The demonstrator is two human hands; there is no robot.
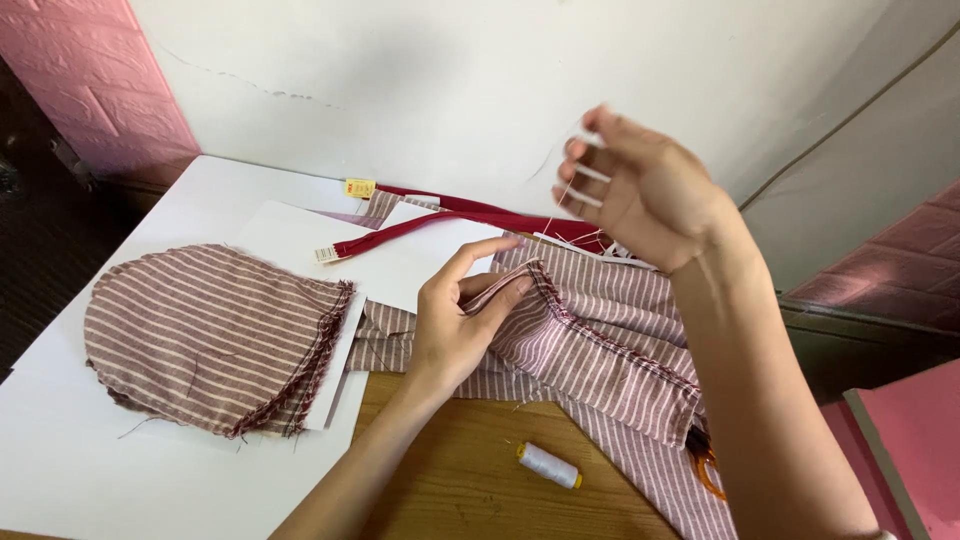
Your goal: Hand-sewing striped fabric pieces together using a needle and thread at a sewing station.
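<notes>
A folded edge of striped fabric (590, 345), spread over the wooden table (470, 490), is pinched between thumb and fingers of the left hand (462, 322). The right hand (640, 190) is raised above it, fingers loosely spread, with white thread (588, 172) wound among them.

Wooden table (470, 490) bears white boards (150, 480), striped fabric (610, 350), thread spool (549, 466).

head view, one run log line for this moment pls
left hand: pinches striped fabric edge | right hand: raised, thread at fingers | thread spool: on table
</notes>
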